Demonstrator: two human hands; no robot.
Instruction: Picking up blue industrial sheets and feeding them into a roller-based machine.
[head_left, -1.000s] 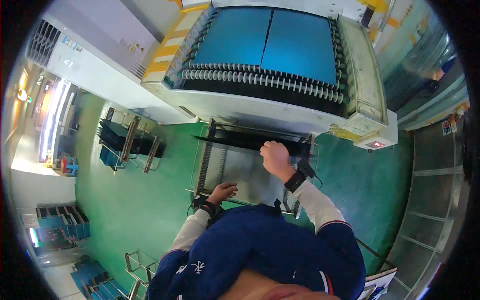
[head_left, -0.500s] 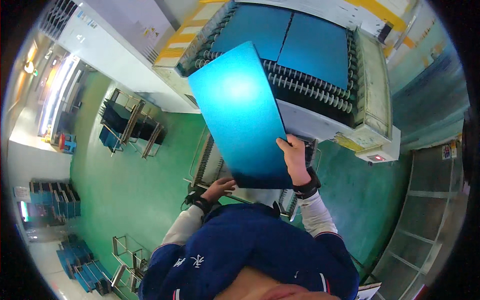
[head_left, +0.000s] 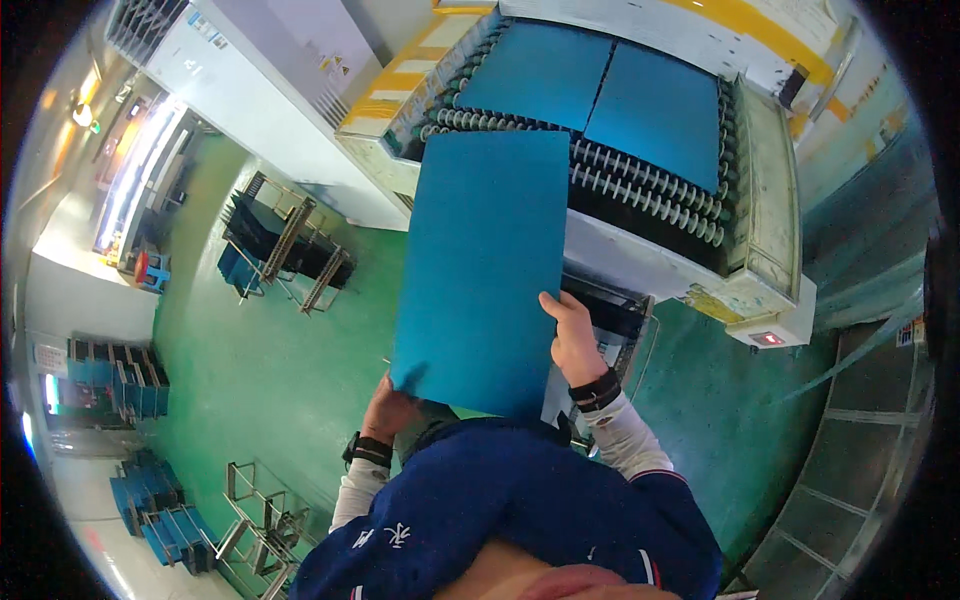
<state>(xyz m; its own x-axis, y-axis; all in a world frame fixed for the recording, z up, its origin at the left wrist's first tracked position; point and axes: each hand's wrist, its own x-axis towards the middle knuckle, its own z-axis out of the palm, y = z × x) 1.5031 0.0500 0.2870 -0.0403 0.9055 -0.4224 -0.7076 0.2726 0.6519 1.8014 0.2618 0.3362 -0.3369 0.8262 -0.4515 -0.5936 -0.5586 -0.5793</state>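
Observation:
A flat rectangular blue panel [head_left: 480,260] stands in front of me, its long sides running away from my body. My right hand [head_left: 575,338] grips its right edge low down, with the thumb on the face and the fingers mostly hidden behind. At the lower left corner, my left hand [head_left: 390,408] closes on the edge. Dark finger-like marks show on the panel beside it. Beyond the panel's far end is a roller conveyor [head_left: 650,190], where two similar blue panels [head_left: 655,110] lie side by side. Behind the held panel a metal rack [head_left: 628,335] is partly hidden.
A pale machine housing [head_left: 765,200] frames the conveyor on the right. Wheeled racks [head_left: 290,245] with dark panels stand on the green floor [head_left: 280,400] at left, near a white cabinet [head_left: 290,110]. An emptier metal rack [head_left: 255,530] and stacked blue panels [head_left: 175,530] sit lower left.
The panel has turned more upright in view, its far end swinging right and its bright glare gone. My left hand has moved left and closed on the lower left corner; my right keeps its grip.

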